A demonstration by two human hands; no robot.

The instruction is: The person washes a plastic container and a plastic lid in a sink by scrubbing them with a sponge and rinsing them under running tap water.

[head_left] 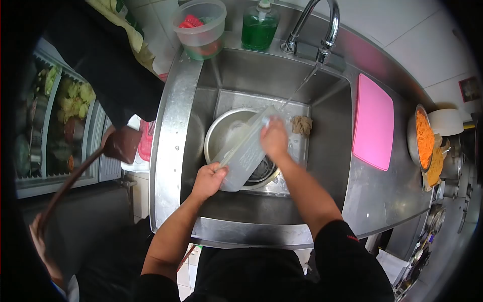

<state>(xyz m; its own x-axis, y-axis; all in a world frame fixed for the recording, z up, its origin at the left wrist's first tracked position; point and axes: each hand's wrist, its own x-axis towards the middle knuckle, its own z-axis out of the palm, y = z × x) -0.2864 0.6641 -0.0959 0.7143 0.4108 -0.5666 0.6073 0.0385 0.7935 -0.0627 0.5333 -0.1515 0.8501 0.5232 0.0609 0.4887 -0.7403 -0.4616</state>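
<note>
Steel sink [328, 141], metal bowl [225, 130] and brown wad [302, 125] inside, pink board [374, 123] on counter [390, 194]

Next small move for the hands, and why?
Probably shift the held tub into the water: the stream falls close to its upper end, the left hand grasps its lower end, and the right hand is on it.

Pink board [373, 122]: flat on the worktop [385, 204];
Metal bowl [412, 143]: filled with shredded orange food [424, 138];
White bowl [445, 122]: just beside it;
Cabinet [56, 185]: pale leafy greens [76, 102] inside.
</note>
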